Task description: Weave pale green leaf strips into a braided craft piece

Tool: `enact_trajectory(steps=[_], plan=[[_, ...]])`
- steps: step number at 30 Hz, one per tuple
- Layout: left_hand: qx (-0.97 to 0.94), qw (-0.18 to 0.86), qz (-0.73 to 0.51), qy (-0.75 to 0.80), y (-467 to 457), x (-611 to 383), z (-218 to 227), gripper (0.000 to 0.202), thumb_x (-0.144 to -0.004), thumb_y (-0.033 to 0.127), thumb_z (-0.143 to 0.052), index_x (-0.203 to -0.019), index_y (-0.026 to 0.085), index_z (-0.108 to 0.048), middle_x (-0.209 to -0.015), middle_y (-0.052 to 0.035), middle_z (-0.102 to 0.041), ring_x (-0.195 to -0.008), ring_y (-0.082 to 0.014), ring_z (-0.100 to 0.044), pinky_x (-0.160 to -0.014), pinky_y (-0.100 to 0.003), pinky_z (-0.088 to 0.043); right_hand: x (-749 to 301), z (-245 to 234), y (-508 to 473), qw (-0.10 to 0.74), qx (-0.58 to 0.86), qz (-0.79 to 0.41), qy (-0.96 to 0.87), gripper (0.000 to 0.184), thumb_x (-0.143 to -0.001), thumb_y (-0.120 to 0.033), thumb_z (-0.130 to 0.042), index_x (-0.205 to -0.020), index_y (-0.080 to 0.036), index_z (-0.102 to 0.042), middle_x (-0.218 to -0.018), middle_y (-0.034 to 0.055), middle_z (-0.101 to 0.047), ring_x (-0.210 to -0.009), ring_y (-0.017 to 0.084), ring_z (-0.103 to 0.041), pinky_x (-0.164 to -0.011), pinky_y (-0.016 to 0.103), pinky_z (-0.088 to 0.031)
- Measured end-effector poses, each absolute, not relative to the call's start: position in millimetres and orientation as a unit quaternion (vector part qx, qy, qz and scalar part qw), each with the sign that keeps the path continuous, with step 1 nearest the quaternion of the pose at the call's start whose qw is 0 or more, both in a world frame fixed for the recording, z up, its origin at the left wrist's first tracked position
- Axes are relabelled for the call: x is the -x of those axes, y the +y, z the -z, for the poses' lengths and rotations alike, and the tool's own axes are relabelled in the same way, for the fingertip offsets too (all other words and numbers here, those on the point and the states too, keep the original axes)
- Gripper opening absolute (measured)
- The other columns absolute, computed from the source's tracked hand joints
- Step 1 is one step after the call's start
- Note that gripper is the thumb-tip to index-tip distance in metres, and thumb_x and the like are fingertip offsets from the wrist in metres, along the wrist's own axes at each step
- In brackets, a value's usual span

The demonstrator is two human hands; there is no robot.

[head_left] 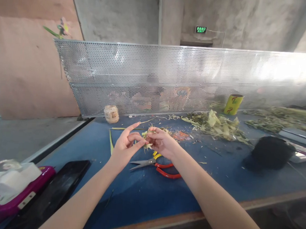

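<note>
Both my hands meet above the middle of the blue table. My right hand (163,142) is closed, its curled fingers around a small pale-green bundle of plant strips (148,135), which they partly cover. My left hand (126,142) has its thumb and middle finger pressed close together beside the bundle, with the index finger stretched out. A thin pale strand (146,121) runs from that index fingertip to the right. Scissors (151,161) with red and yellow handles lie just below my hands, their blades apart and pointing left. Flat green leaf strips (111,143) rest left of my left hand.
A twine roll (111,114) stands at the back left, near a perforated metal screen (135,68). Dried husks (217,127), a yellow tube (233,104) and a black bundle (272,152) are on the right. A phone (57,188) and purple power strip (34,183) lie front left.
</note>
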State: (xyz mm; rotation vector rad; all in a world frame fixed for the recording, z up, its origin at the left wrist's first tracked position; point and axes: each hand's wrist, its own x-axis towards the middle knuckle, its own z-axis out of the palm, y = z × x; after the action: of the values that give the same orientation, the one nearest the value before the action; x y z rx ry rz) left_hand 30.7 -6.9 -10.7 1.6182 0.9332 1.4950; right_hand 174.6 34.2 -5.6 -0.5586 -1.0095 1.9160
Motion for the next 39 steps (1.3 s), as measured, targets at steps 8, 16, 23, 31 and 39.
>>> enact_trajectory(steps=[8, 16, 23, 31, 39], plan=[[-0.682, 0.325, -0.509, 0.413, -6, -26, 7, 0.057, -0.072, 0.028, -0.058, -0.122, 0.016, -0.034, -0.070, 0.0006, -0.060, -0.073, -0.0149, -0.056, -0.077, -0.031, -0.040, -176, 5, 35, 0.459, 0.204, -0.765, -0.403, 0.030, -0.056, -0.008, -0.063, -0.077, -0.020, -0.045, -0.063, -0.0053, -0.056, -0.061, 0.010, -0.059, -0.055, 0.021, -0.042], [-0.722, 0.359, -0.408, 0.428, -4, -20, 9, 0.054, -0.071, 0.027, -0.059, -0.117, 0.016, -0.032, -0.070, 0.0000, -0.061, -0.075, -0.0171, -0.059, -0.074, -0.033, -0.041, -174, 15, 42, 0.433, 0.195, -0.647, -0.597, 0.028, -0.054, -0.012, -0.063, -0.075, -0.018, -0.046, -0.061, -0.0056, -0.052, -0.047, 0.006, -0.049, -0.046, 0.020, -0.035], [-0.725, 0.395, -0.387, 0.410, -3, -17, 10, 0.046, -0.070, 0.025, -0.060, -0.108, 0.017, -0.035, -0.068, 0.0014, -0.061, -0.070, -0.0150, -0.058, -0.074, -0.034, -0.042, -175, 17, 43, 0.417, 0.206, -0.622, -0.630, 0.024, -0.056, -0.014, -0.062, -0.072, -0.018, -0.045, -0.062, -0.0054, -0.051, -0.047, 0.005, -0.045, -0.047, 0.019, -0.034], [-0.705, 0.429, -0.392, 0.406, -4, -17, 10, 0.045, -0.069, 0.025, -0.061, -0.106, 0.017, -0.036, -0.068, 0.0000, -0.062, -0.070, -0.0159, -0.059, -0.072, -0.034, -0.042, -176, 17, 46, 0.410, 0.203, -0.607, -0.650, 0.021, -0.058, -0.015, -0.062, -0.072, -0.017, -0.047, -0.064, -0.0048, -0.052, -0.050, 0.005, -0.046, -0.047, 0.019, -0.035], [-0.621, 0.380, -0.518, 0.450, -2, -20, 7, 0.050, -0.065, 0.028, -0.064, -0.106, 0.017, -0.037, -0.068, 0.0018, -0.062, -0.065, -0.0125, -0.057, -0.068, -0.029, -0.043, -177, 12, 42, 0.424, 0.199, -0.669, -0.576, 0.028, -0.057, -0.020, -0.069, -0.074, -0.016, -0.047, -0.061, -0.0039, -0.055, -0.051, 0.006, -0.053, -0.050, 0.019, -0.038]])
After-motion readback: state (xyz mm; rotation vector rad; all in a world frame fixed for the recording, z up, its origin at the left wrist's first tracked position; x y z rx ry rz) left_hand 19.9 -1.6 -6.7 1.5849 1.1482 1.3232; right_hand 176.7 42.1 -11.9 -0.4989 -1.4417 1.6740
